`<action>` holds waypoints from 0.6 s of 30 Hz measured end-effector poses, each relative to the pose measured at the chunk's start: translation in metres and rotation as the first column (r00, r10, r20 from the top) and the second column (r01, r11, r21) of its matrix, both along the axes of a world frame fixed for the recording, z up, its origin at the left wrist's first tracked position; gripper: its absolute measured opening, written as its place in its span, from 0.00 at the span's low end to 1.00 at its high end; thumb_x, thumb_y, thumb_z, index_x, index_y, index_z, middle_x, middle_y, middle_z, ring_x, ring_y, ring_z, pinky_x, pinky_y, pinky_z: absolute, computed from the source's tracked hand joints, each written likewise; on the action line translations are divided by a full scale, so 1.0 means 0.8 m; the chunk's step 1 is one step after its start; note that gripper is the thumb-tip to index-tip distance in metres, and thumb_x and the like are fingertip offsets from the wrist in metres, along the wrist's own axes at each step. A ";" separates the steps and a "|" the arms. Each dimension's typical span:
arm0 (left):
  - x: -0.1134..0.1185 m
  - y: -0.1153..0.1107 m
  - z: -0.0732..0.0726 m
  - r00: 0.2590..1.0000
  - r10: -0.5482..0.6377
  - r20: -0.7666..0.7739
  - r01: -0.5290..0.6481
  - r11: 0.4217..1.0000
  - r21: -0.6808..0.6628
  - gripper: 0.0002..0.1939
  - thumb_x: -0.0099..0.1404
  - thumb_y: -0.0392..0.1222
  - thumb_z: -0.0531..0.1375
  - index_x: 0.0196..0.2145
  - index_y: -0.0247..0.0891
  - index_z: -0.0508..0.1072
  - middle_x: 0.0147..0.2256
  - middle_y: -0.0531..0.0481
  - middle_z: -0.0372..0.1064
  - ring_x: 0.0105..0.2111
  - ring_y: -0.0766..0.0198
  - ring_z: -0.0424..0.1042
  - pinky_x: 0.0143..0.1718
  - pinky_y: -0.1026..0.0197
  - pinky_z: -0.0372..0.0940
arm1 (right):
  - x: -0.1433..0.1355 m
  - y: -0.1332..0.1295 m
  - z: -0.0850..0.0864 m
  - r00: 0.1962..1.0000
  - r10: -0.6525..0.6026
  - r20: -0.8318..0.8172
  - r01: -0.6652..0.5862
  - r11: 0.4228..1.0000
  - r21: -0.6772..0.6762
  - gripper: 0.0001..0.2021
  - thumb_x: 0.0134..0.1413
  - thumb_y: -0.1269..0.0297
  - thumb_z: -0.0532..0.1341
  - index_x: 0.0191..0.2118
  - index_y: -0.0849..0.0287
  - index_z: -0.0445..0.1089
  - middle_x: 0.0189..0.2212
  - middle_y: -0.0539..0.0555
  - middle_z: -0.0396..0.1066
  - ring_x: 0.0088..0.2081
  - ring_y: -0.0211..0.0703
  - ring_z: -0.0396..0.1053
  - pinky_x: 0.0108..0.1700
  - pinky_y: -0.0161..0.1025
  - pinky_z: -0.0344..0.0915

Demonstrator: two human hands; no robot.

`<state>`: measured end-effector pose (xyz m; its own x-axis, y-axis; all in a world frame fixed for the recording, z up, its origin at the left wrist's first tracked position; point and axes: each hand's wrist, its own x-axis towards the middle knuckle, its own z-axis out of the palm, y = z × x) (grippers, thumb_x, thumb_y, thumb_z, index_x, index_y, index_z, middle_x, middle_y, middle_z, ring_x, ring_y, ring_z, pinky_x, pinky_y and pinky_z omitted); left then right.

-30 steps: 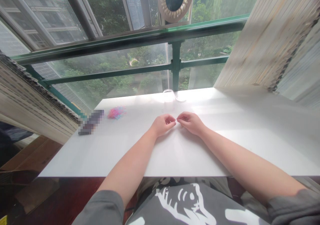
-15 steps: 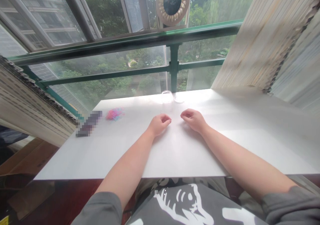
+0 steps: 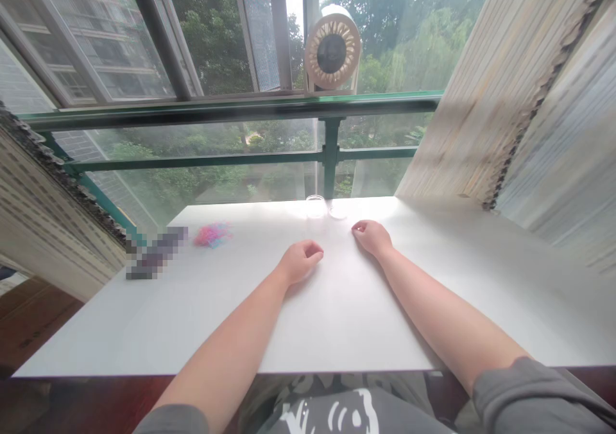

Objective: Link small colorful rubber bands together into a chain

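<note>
My left hand rests on the white table, fingers curled in and thumb against them. Nothing shows in the gap of its grip. Farther forward and to the right lies my right hand, also curled, its thumb and fingertips together with nothing visible in them. A see-through jar stands beyond my hands near the table's far edge, washed out by glare. Beside it, on its right, lies a round, flat, see-through piece, perhaps its lid. Neither hand touches them. To the left sits a loose pile of small pink, red and blue bits.
A dark, pixelated object lies at the table's left edge. Behind the table run a green railing and window glass, with a round fan-like device above the rail. Curtains hang on both sides.
The camera view has tilted, so the table and railing sit lower in the picture. My hands have moved slightly apart, the right one farther forward. The jar and pile appear unmoved.
</note>
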<state>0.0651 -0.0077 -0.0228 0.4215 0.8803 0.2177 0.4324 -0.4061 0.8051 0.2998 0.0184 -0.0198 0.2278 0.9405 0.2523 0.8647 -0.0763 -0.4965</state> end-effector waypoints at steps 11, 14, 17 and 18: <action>-0.003 0.000 0.000 0.998 -0.036 -0.045 0.036 0.999 -0.008 0.12 0.55 0.48 0.53 0.32 0.38 0.70 0.30 0.51 0.69 0.29 0.67 0.65 0.31 0.65 0.60 | 0.010 0.013 0.000 0.983 0.180 0.043 -0.180 0.984 -0.010 0.09 0.45 0.62 0.55 0.30 0.53 0.72 0.31 0.50 0.70 0.32 0.38 0.64 0.33 0.32 0.57; -0.003 0.000 0.001 0.998 -0.035 -0.044 0.035 0.999 -0.009 0.13 0.55 0.48 0.53 0.32 0.37 0.70 0.30 0.50 0.69 0.28 0.67 0.65 0.31 0.64 0.60 | 0.009 0.012 0.000 0.983 0.177 0.045 -0.177 0.984 0.001 0.09 0.45 0.62 0.55 0.30 0.53 0.72 0.30 0.50 0.70 0.31 0.38 0.64 0.33 0.32 0.57; -0.003 -0.001 0.001 0.998 -0.039 -0.047 0.038 0.999 -0.012 0.13 0.55 0.48 0.53 0.32 0.37 0.70 0.30 0.50 0.69 0.28 0.67 0.65 0.31 0.64 0.60 | 0.009 0.012 0.000 0.985 0.167 0.044 -0.167 0.986 -0.006 0.10 0.44 0.62 0.55 0.31 0.53 0.72 0.29 0.50 0.70 0.30 0.38 0.64 0.32 0.32 0.56; -0.003 -0.001 0.001 0.998 -0.040 -0.046 0.039 0.999 -0.014 0.13 0.55 0.48 0.53 0.32 0.37 0.70 0.30 0.51 0.69 0.29 0.67 0.65 0.31 0.64 0.60 | 0.009 0.012 0.000 0.986 0.159 0.041 -0.159 0.987 -0.009 0.10 0.44 0.62 0.55 0.31 0.53 0.72 0.29 0.50 0.70 0.30 0.37 0.64 0.32 0.32 0.56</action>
